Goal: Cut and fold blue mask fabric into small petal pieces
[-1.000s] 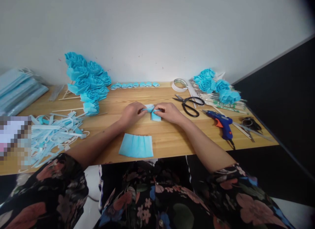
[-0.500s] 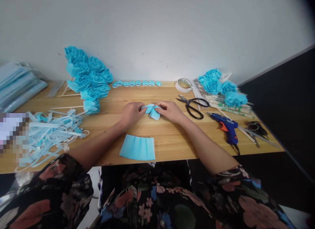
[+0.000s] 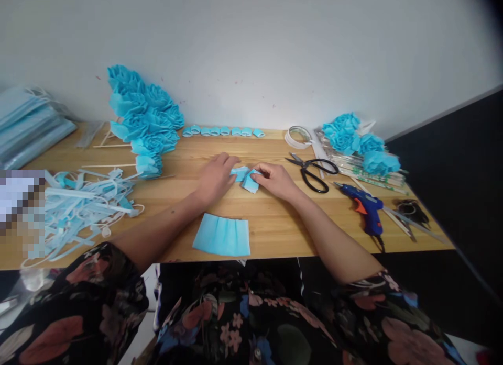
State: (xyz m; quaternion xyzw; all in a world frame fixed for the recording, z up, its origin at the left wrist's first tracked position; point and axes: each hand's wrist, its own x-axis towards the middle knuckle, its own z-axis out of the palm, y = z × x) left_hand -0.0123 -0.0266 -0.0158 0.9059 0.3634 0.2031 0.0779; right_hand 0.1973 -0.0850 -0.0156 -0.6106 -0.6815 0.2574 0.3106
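Both my hands meet at the middle of the wooden table [image 3: 275,218] over a small folded blue piece [image 3: 245,177]. My left hand [image 3: 215,177] rests on its left end with fingers stretched over it. My right hand [image 3: 276,179] pinches its right end, fingers curled. A flat blue pleated sheet [image 3: 222,235] lies near the table's front edge, just below my hands.
Blue paper-like flowers on sticks [image 3: 143,119] lie at the back left, more flowers [image 3: 359,144] at the back right. A row of small blue rolls [image 3: 222,131] runs along the wall. Black scissors [image 3: 314,169], tape roll [image 3: 297,136], blue glue gun [image 3: 365,207], cut strips [image 3: 84,200] and stacked masks [image 3: 27,132] surround the middle.
My left hand has gone from pinching the piece to lying flatter on it with fingers extended. The piece has been pressed lower onto the table. The camera has shifted slightly.
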